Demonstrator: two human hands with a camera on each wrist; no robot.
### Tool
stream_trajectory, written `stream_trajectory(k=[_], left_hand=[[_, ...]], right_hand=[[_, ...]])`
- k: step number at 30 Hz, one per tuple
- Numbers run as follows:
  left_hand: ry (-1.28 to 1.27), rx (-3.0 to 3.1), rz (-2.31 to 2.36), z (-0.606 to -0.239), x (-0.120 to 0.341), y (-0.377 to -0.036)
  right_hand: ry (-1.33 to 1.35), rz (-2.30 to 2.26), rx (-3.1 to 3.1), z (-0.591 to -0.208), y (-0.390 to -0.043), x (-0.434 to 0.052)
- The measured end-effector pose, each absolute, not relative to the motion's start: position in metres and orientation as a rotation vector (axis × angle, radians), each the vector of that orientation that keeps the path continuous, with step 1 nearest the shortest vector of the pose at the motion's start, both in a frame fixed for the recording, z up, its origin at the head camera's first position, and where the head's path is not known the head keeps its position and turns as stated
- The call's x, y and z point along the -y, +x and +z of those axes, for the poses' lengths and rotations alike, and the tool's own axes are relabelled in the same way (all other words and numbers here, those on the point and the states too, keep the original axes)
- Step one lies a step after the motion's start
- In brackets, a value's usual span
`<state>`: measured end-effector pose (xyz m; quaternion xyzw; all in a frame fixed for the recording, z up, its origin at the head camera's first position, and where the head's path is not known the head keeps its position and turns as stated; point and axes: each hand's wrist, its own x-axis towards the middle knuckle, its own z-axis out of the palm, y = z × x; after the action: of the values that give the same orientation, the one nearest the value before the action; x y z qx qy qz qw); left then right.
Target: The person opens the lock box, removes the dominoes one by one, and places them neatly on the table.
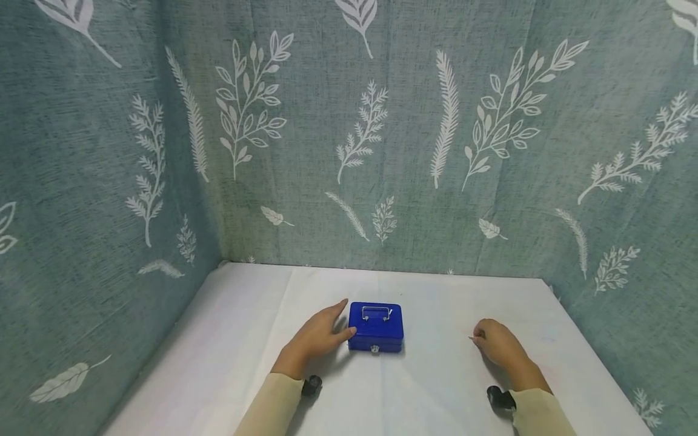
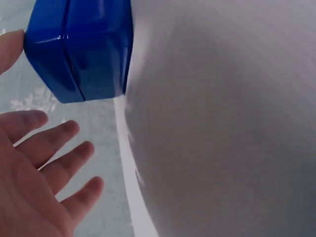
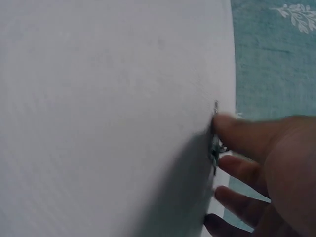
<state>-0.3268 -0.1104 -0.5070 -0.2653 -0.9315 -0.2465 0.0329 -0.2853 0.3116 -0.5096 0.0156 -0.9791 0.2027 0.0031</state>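
A blue metal cash box (image 1: 376, 327) stands closed on the white table, with a wire handle on its lid and a silver lock on its front. At its left side is my left hand (image 1: 318, 334), fingers spread and the thumb at the lid's edge. The left wrist view shows the box's side (image 2: 94, 54) above the outstretched fingers (image 2: 69, 163). Well to the right of the box, my right hand (image 1: 500, 346) pinches a small metal key (image 3: 216, 107) between thumb and fingers, close over the table. Most of the key is hidden by the thumb.
The white-covered table (image 1: 431, 387) runs back to a green leaf-patterned cloth (image 1: 403, 151), which also hangs along the left and right sides. Each wrist carries a black strapped camera, such as the left one (image 1: 312, 386).
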Motion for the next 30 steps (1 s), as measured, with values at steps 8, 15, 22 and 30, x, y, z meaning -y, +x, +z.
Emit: stream_trajectory(k=[8,15,22,30], left_hand=[[-0.782,2.922,-0.945,-0.509,0.108,-0.329],[-0.781,2.935,-1.038,-0.513,0.107,-0.332],[-0.765,2.899,-1.226,-0.522,0.105,-0.335],[-0.689,2.870,-1.336,-0.528,0.101,-0.337]], right_hand=[[0.038,0.657,3.130,-0.506,-0.285,-0.319],[-0.058,0.699,3.128,-0.508,-0.287,-0.319],[0.032,0.681,3.076,-0.513,-0.284,-0.320],[-0.001,0.809,2.953,-0.512,-0.280,-0.309]])
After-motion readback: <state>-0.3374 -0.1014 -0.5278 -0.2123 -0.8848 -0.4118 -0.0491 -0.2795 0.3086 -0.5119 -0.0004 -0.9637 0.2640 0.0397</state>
